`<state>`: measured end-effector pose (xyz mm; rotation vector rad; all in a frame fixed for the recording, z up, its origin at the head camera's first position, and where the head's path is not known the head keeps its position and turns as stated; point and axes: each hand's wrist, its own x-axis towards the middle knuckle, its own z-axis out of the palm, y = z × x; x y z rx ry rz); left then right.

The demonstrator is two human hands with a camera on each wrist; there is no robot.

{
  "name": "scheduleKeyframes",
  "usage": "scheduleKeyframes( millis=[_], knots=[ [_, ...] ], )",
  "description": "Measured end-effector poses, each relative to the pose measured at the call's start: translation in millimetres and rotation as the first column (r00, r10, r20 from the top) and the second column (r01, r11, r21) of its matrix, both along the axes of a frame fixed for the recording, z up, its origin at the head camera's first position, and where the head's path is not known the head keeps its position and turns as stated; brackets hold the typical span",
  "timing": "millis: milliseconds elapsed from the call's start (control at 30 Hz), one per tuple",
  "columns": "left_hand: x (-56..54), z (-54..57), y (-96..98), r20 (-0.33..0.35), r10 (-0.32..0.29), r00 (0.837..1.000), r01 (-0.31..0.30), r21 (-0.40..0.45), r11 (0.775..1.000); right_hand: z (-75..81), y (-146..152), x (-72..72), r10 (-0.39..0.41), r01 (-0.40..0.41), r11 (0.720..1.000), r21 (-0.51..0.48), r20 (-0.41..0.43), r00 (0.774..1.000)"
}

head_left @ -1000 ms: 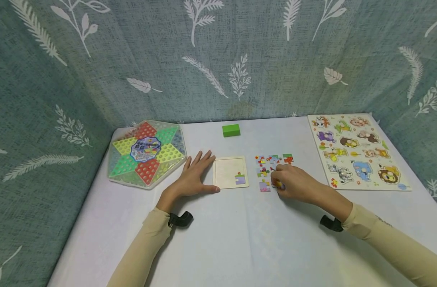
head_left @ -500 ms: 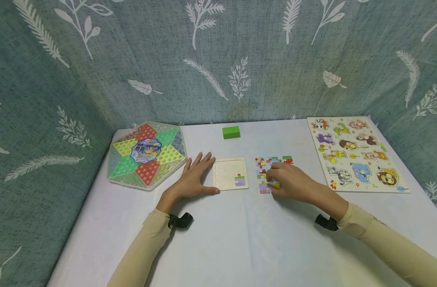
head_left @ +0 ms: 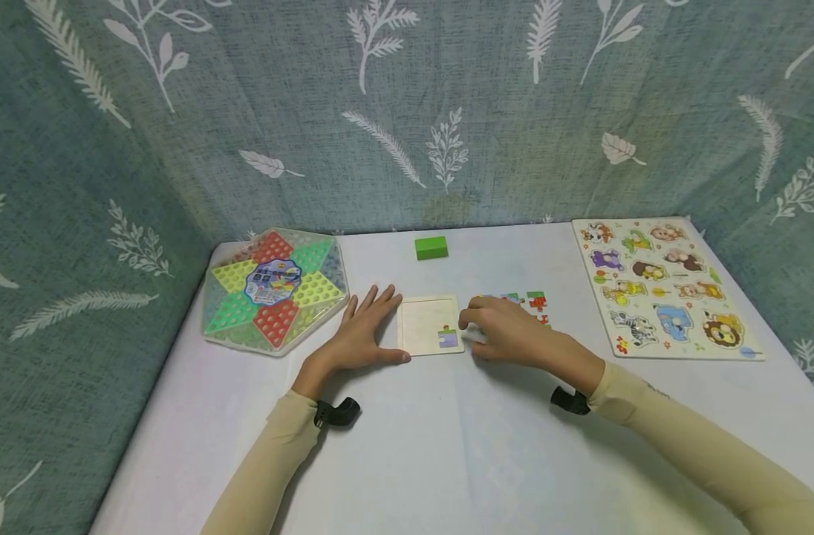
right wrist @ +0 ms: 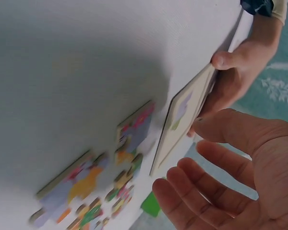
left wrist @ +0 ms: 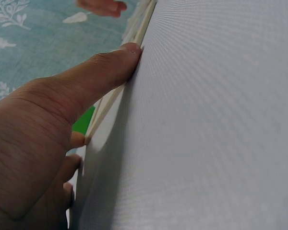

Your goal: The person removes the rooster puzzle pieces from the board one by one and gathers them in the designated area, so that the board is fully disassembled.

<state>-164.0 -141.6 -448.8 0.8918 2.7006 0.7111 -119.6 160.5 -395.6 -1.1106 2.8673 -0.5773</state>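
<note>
My left hand [head_left: 359, 336] lies beside a small square wooden puzzle tray [head_left: 417, 325], fingers spread and straight. Its thumb [left wrist: 103, 67] touches the tray's near-left edge, and a fingertip reaches the far-left corner. One lilac-and-green jigsaw piece [head_left: 448, 339] sits in the tray's near-right corner. My right hand [head_left: 507, 334] is just right of the tray, above the loose jigsaw pieces [head_left: 537, 301], partly hiding them. In the right wrist view its thumb and fingers are apart and loosely bent, with nothing between them. Below it lie a lilac-and-pink piece [right wrist: 135, 128] and a lilac-and-orange piece [right wrist: 79, 184].
A hexagonal Chinese checkers box [head_left: 273, 290] lies at the left. A green block [head_left: 431, 248] stands behind the tray. An animal peg puzzle board [head_left: 668, 293] lies at the right. Patterned cloth [head_left: 407, 111] hangs behind the white-covered table [head_left: 407, 453].
My right hand has moved left from the loose pieces towards the tray, and its fingers have come apart. The left hand and the tray stay in place.
</note>
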Motion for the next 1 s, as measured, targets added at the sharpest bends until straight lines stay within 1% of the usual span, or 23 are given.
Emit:
scheduleKeyframes(
  millis=[233, 333, 533, 700, 1000],
  knots=[
    [-0.3, 0.1, 0.1, 0.004, -0.004, 1.000, 0.004, 0.000, 1.000, -2.1, -19.2, -9.5, 0.009, -0.009, 1.000, 0.008, 0.028, 1.000],
    [0.0, 1.0, 0.2, 0.003, -0.004, 1.000, 0.004, 0.006, 1.000, -4.4, -26.1, -13.0, 0.030, -0.030, 0.999, 0.011, 0.032, 0.999],
    [0.0, 0.7, -0.4, 0.002, -0.001, 1.000, 0.001, 0.002, 1.000, -11.0, -35.3, -17.8, 0.058, -0.059, 0.997, 0.044, 0.027, 0.998],
    [0.3, 0.9, -0.6, -0.001, -0.001, 1.000, 0.001, 0.002, 1.000, -12.4, -39.2, -18.7, 0.070, -0.070, 0.996, 0.060, 0.013, 0.997],
    [0.6, 2.0, -0.5, 0.005, -0.006, 1.000, 0.006, -0.004, 1.000, -10.2, -41.5, -17.2, 0.029, -0.031, 0.997, 0.064, 0.030, 0.999]
  ],
)
